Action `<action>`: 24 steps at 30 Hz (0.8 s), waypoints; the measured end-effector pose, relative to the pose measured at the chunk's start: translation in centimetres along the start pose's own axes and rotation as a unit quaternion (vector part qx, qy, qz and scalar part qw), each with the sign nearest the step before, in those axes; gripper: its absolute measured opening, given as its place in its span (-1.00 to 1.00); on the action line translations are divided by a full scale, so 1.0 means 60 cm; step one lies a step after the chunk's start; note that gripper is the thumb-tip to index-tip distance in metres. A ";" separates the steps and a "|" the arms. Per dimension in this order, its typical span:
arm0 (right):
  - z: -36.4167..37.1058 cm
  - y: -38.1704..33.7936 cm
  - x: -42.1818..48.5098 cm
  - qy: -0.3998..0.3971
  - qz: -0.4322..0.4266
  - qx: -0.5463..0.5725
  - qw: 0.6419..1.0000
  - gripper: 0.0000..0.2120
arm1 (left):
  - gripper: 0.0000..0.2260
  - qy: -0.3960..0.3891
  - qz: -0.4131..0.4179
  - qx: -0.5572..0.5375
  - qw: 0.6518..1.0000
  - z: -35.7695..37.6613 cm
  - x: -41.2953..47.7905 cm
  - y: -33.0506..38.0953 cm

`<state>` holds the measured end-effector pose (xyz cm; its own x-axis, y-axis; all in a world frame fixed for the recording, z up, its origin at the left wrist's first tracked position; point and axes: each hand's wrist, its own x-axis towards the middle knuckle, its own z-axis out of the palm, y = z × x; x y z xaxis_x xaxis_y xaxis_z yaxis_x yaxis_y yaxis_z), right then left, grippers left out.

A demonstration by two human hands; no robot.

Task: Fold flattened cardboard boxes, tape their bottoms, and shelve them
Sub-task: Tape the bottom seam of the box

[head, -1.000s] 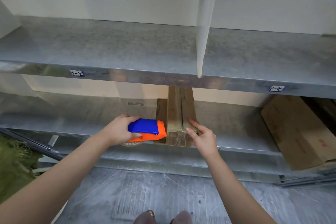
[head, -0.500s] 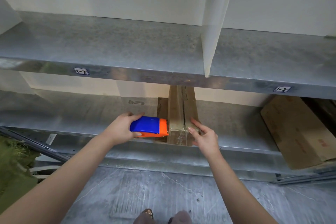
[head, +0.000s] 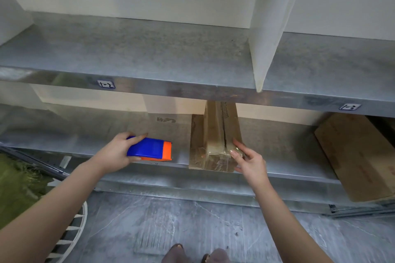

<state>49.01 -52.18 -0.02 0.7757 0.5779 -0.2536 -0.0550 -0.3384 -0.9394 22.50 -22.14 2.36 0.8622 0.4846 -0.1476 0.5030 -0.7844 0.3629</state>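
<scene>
The right hand's fingers [head: 236,151] are nearly straight and slightly spread, with the tips resting on the near right corner of the cardboard box [head: 215,134], on shiny clear tape. They press rather than grip. The right hand [head: 249,161] reaches in from the box's right side.

The left hand's fingers [head: 137,136] curl over the top of a blue and orange tape dispenser [head: 149,149], with the thumb beneath, in a firm hold. The left hand [head: 115,153] and dispenser sit to the left of the box, clearly apart from it.

The box is narrow and stands on the lower shelf [head: 288,151], its taped end at the shelf's front edge and its far end hidden under the upper shelf [head: 128,53]. A seam runs along its top.

The taping step looks nearly finished. The next move probably means smoothing the tape end flat, then sliding the box back into place without tipping it.

To the right of the box, well apart, a second carton [head: 359,156] lies tilted. Below the box is grey floor [head: 192,226].
</scene>
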 end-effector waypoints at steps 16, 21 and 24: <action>0.000 -0.006 -0.006 0.000 -0.030 -0.071 0.997 -0.71 | -0.31 -0.067 -0.005 0.129 0.989 0.058 0.071 0.036; -0.005 -0.014 -0.014 -0.017 -0.052 -0.136 0.989 -0.64 | -0.41 0.001 0.086 -0.001 0.996 0.050 0.055 0.138; -0.007 -0.012 -0.020 -0.041 -0.086 -0.145 0.985 -0.56 | -0.45 0.011 0.143 -0.038 0.989 0.067 0.044 0.226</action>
<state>48.40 -52.95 1.06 0.7045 0.6986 -0.1251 0.2631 -0.4209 -0.8681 31.84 -33.03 3.16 0.9664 0.2570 -0.0093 0.2329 -0.8591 0.4558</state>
